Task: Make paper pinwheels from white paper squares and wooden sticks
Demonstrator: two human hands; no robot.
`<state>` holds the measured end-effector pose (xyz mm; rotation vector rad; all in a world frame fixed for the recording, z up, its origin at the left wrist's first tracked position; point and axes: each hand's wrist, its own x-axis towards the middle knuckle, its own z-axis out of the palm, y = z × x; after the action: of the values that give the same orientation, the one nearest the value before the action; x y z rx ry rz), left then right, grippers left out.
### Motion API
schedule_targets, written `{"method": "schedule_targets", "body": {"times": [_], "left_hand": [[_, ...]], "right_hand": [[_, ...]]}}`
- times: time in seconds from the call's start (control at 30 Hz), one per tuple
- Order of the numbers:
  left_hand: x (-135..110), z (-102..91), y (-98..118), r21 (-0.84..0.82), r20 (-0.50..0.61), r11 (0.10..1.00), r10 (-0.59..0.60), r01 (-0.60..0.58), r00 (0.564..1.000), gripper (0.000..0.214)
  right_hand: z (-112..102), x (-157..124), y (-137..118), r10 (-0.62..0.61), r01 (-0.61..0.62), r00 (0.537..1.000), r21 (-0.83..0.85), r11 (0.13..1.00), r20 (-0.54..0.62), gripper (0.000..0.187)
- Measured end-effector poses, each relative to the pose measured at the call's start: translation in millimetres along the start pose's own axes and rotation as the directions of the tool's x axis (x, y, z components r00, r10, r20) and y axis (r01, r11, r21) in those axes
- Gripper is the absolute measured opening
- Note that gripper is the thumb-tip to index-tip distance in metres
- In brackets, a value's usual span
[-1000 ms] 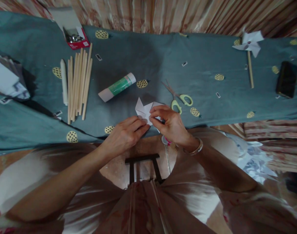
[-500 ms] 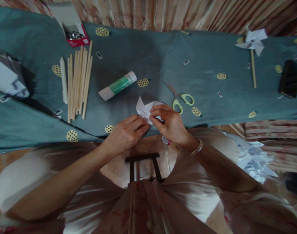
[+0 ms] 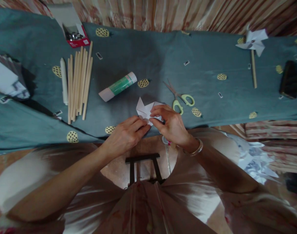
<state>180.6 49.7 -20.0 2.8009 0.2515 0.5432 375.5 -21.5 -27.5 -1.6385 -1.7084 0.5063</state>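
Note:
A white paper pinwheel (image 3: 144,110) with folded, pointed blades lies at the table's front edge between my two hands. My left hand (image 3: 129,130) pinches its lower left edge, thumb and fingers pressed together. From the right, my right hand (image 3: 170,123) curls over the pinwheel, with thumb and forefinger closed at its middle; a bangle is on that wrist. Whether a small pin sits between those fingertips I cannot make out. Just beyond my right hand lie scissors (image 3: 177,107) with pale green handles, blades pointing away. A green and white glue stick (image 3: 118,86) rests further back to the left.
Several wooden sticks (image 3: 79,83) lie at the left beside a white stick-like tube (image 3: 64,81). Behind them stands an open red box (image 3: 77,40) of shiny metal pieces. A paper stack (image 3: 7,76) is far left. Right: a pinwheel on a stick (image 3: 253,66) and a dark phone (image 3: 291,79).
Almost nothing differs. Both hands stay on the paper pinwheel, with only a very slight shift of the fingers and of the whole view.

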Motion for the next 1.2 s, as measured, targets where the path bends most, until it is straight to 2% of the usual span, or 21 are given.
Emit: {"method": "schedule_targets", "body": {"times": [0.2, 0.43, 0.57, 0.8, 1.07, 1.2], "left_hand": [[-0.9, 0.1, -0.2, 0.019, 0.001, 1.0, 0.011, -0.011, 1.0, 0.019], [1.4, -3.1, 1.3, 0.034, 0.017, 0.999, 0.014, -0.014, 1.0, 0.018], [1.9, -2.3, 1.0, 0.041, 0.012, 0.999, 0.008, -0.009, 1.0, 0.018], [2.0, -1.0, 0.1, 0.04, 0.009, 0.999, 0.011, -0.011, 1.0, 0.019], [3.3, -1.5, 1.1, 0.06, 0.008, 0.998, 0.013, -0.013, 1.0, 0.017], [3.8, -2.6, 0.9, 0.068, 0.028, 0.998, 0.015, -0.017, 0.999, 0.017]], "right_hand": [[2.0, -3.3, 1.9, -0.105, 0.103, 0.994, -0.042, 0.994, -0.026, 0.009], [-0.1, -12.0, -2.5, -0.154, 0.172, 0.984, -0.24, 0.955, 0.092, 0.027], [1.4, -13.0, -8.8, -0.166, 0.203, 0.977, -0.328, 0.923, 0.136, 0.028], [6.9, -6.4, -14.1, -0.157, 0.221, 0.966, -0.338, 0.915, 0.207, 0.029], [-2.8, -7.0, -6.3, -0.189, 0.204, 0.977, -0.166, 0.965, 0.1, 0.031], [2.9, -5.8, -12.4, -0.2, 0.249, 0.963, -0.32, 0.914, 0.179, 0.028]]}}
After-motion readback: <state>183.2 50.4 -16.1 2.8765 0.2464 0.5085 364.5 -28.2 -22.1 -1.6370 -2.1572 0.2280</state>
